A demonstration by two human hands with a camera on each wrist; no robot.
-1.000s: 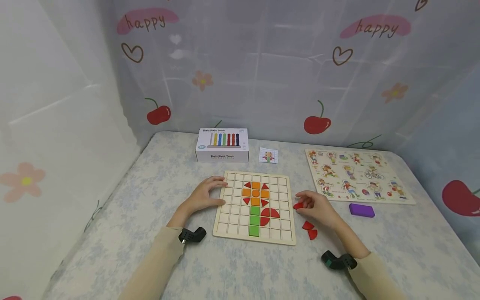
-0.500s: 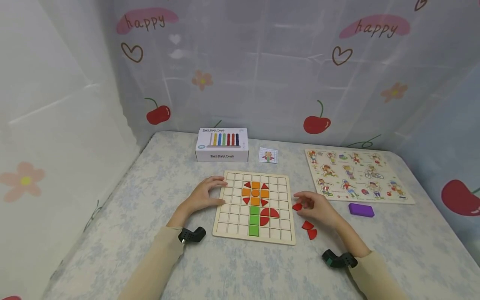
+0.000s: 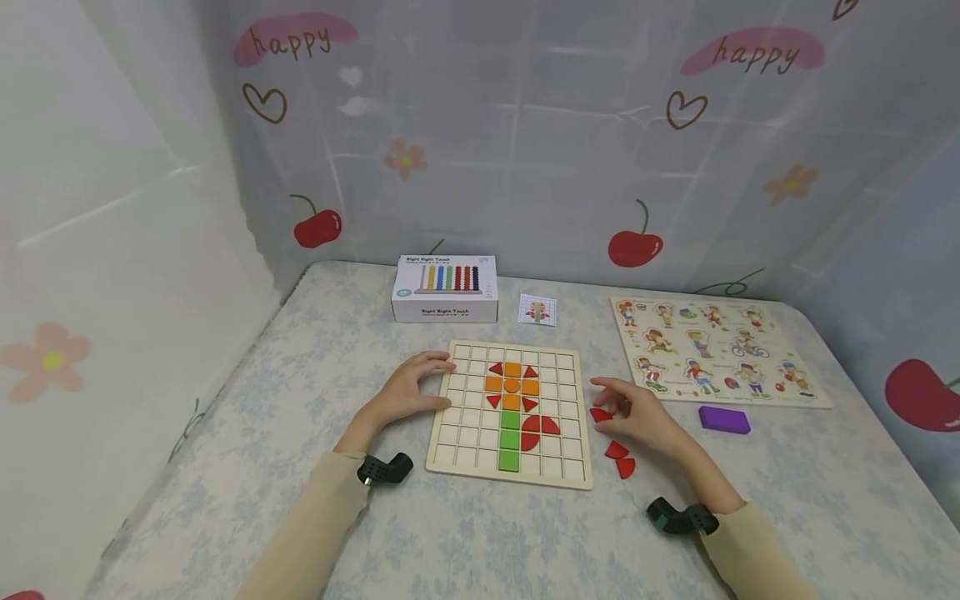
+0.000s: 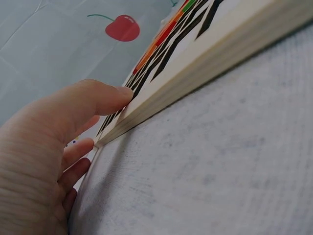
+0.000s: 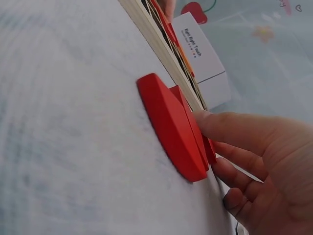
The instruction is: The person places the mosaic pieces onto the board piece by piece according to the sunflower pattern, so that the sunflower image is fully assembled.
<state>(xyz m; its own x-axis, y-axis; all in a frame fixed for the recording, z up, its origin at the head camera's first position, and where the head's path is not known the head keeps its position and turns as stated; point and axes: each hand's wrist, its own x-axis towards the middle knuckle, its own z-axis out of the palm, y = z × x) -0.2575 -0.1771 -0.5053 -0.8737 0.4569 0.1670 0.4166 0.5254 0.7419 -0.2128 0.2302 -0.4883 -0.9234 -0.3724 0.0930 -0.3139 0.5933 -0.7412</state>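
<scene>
My left hand (image 3: 408, 390) rests at the left edge of a square wooden grid board (image 3: 457, 433), its thumb (image 4: 110, 99) touching the rim and the fingers spread. Orange squares and a disc (image 3: 512, 386), red triangles (image 3: 530, 372), green squares (image 3: 509, 438) and red quarter-circles (image 3: 531, 425) lie in the grid. Right of the board, my right hand (image 3: 637, 417) is parted around a loose red quarter-circle tile (image 3: 600, 414) on the table. Thumb and index finger stand apart; contact with the tile is unclear. Two more red tiles (image 5: 171, 127) lie nearer me.
Behind the board stand a white box (image 3: 445, 290) and a small pattern card (image 3: 537, 310). At the right back lies a figure puzzle board (image 3: 720, 354), with a purple block (image 3: 723, 419) in front of it. A printed curtain (image 3: 525, 167) encloses the table.
The fingers of my right hand have spread a little wider, and the red tile by them has shifted slightly. My left hand and the board have stayed put.
</scene>
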